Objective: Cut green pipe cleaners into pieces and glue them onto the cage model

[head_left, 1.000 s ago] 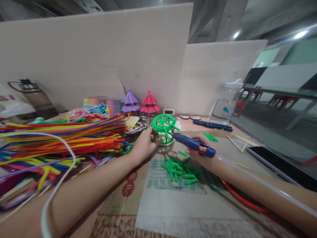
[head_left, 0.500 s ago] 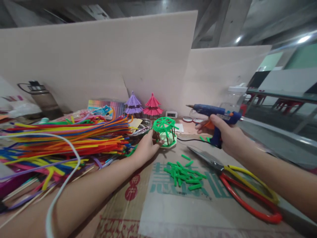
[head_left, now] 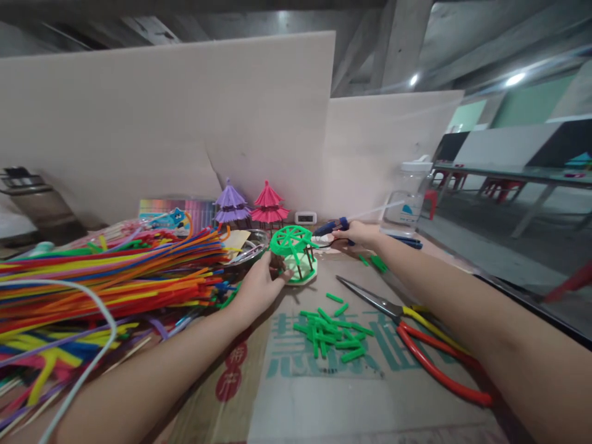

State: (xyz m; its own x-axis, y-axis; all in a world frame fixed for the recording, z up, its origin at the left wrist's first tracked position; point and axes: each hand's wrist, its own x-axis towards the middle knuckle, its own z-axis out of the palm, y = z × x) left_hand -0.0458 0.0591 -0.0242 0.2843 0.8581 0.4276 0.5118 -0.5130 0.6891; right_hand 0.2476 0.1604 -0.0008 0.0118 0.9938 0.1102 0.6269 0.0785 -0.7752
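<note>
My left hand (head_left: 264,280) grips the side of a small pavilion model (head_left: 292,235), which has a green spoked roof ring, brown posts and a pale base edged in green. At the back of the work area my right hand (head_left: 358,234) is closed on a blue hot glue gun (head_left: 333,227). Its nozzle points left, close to the model's roof, and a translucent glue stick (head_left: 386,209) sticks out behind. Short green pipe cleaner pieces (head_left: 330,333) lie piled in front of the model. Large scissors (head_left: 386,305) with red and yellow handles rest under my right forearm.
Colourful pipe cleaners (head_left: 115,265) heap up on the left, crossed by a white cable (head_left: 99,296). Purple (head_left: 231,203) and pink (head_left: 268,203) pavilions stand behind, near a small digital clock (head_left: 306,217). A clear plastic jug (head_left: 407,197) stands back right.
My right hand has moved forward, left and lower with the glue gun, bringing it behind and beside the model. My left hand keeps its hold. The view has shifted slightly right.
</note>
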